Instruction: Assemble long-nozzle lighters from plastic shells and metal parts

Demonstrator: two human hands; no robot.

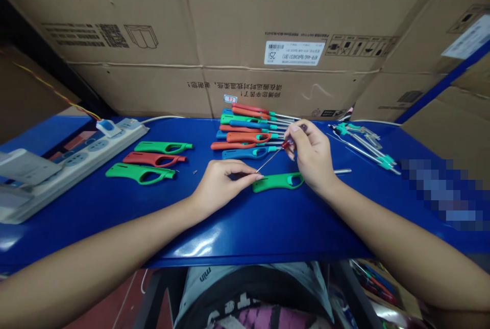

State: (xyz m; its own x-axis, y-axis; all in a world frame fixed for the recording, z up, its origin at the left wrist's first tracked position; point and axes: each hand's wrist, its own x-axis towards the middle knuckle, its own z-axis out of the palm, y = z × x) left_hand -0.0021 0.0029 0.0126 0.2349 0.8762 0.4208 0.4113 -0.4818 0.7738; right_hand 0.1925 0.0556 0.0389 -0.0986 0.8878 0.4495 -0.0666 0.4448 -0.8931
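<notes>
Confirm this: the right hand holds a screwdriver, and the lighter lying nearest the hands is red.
Not quite: the lighter is green, not red, as the head view shows. The right hand does hold a screwdriver.

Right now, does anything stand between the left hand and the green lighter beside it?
Nothing visible does; the left hand is beside the green lighter. The right hand, holding the screwdriver, hides part of the lighter's nozzle end.

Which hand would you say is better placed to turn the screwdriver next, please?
The right hand, I think: it holds the screwdriver by its red handle, while the left hand is near the tool's other end, by the green lighter.
</notes>
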